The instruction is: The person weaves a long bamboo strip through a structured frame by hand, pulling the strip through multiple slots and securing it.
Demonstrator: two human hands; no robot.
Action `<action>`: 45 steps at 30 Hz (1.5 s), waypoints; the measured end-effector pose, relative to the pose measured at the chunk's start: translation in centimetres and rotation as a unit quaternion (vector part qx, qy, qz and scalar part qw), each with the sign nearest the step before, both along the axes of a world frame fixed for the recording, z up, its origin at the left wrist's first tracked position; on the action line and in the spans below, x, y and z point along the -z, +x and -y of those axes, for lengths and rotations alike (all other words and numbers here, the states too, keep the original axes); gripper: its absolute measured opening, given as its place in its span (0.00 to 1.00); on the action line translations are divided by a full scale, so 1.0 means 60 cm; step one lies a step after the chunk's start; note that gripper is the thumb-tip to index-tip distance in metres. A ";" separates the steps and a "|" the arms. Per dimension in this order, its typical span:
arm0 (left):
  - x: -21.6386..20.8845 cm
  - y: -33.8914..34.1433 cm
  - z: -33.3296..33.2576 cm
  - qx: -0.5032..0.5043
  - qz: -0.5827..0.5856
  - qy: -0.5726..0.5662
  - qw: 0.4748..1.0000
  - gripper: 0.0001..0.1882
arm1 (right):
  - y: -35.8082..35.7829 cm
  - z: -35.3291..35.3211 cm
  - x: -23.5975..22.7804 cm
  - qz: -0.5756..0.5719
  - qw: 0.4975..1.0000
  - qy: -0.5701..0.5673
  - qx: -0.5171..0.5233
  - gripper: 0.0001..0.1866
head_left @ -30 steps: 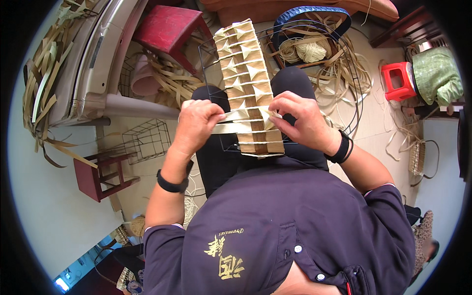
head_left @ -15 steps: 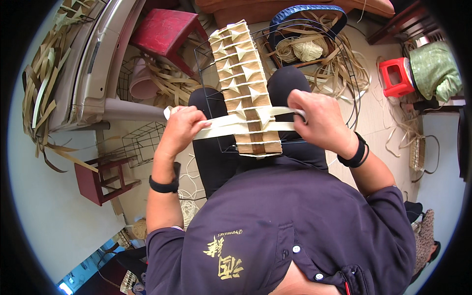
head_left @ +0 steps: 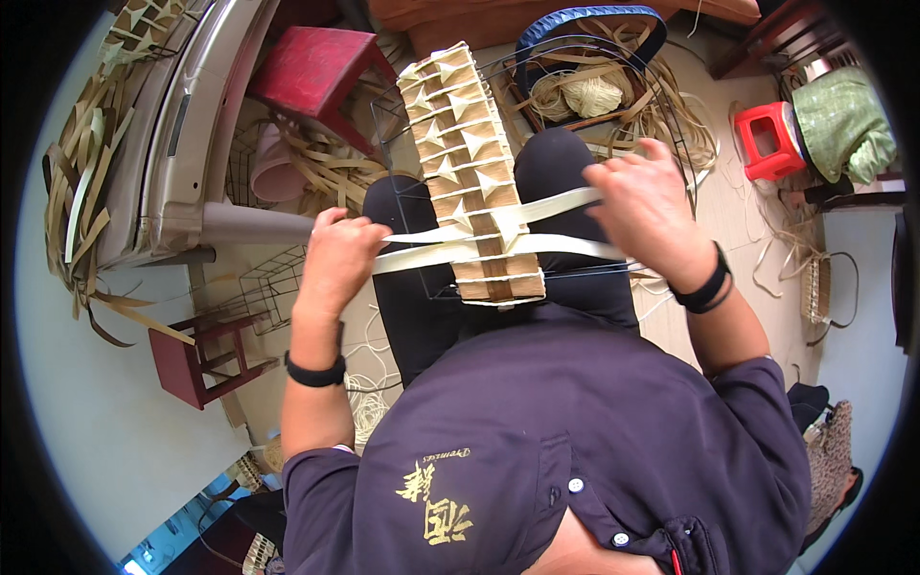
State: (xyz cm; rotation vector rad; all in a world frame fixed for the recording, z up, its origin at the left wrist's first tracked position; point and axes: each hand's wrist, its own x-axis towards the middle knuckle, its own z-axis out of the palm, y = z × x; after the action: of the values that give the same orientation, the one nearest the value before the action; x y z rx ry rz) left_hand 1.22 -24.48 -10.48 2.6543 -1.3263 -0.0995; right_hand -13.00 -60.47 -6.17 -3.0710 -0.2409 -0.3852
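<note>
Across my knees lies a long woven panel (head_left: 495, 259) of brown strips, cream cords and cream folded points, set against a black wire frame. Two cream flat strips cross its near end: an upper strip (head_left: 561, 204) and a lower strip (head_left: 575, 246). My left hand (head_left: 340, 257) is closed on the strips left of the panel; its fingers hide how many it grips. To the right, my right hand (head_left: 647, 211) pinches the upper strip and holds it taut. The lower strip runs beneath that hand, and I cannot tell whether it is gripped.
Beyond my right knee sits a blue-rimmed basket (head_left: 589, 17) with cord balls (head_left: 596, 93) and loose strips. A red stool (head_left: 311, 75) and a pink bucket (head_left: 278, 165) stand to the left. At the right is a red plastic stool (head_left: 770, 141); a small maroon stool (head_left: 196, 369) is lower left.
My right hand has moved outward and up, drawing the upper strip out straighter. My left hand has shifted slightly left. More of the lower strip shows on the right.
</note>
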 end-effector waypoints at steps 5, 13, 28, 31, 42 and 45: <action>-0.006 -0.024 0.069 0.055 0.055 -0.049 0.996 0.07 | 0.022 -0.036 0.008 -0.068 0.994 -0.015 -0.090 0.04; 0.004 0.025 -0.061 -0.073 0.004 0.075 0.995 0.10 | -0.016 0.094 0.006 -0.176 0.967 -0.095 0.161 0.03; -0.007 0.013 -0.085 -0.109 -0.003 0.003 0.994 0.15 | -0.025 0.150 0.017 -0.139 0.956 -0.080 0.245 0.02; -0.001 0.006 -0.045 -0.078 -0.017 -0.021 0.997 0.14 | -0.005 0.103 0.050 -0.001 0.998 0.056 0.028 0.06; 0.002 -0.001 -0.085 -0.175 0.039 -0.087 0.980 0.22 | -0.016 0.143 0.004 -0.045 0.982 0.011 0.184 0.06; 0.019 -0.004 -0.127 -0.311 -0.083 -0.146 0.936 0.19 | -0.057 0.225 -0.040 -0.105 0.907 -0.057 0.404 0.08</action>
State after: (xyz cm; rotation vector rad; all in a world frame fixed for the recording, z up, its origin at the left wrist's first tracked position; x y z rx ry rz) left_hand 1.01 -16.83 -11.59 2.5928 -0.3722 -0.0353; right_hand -16.44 -73.99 -3.79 -3.1245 1.0748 -0.0405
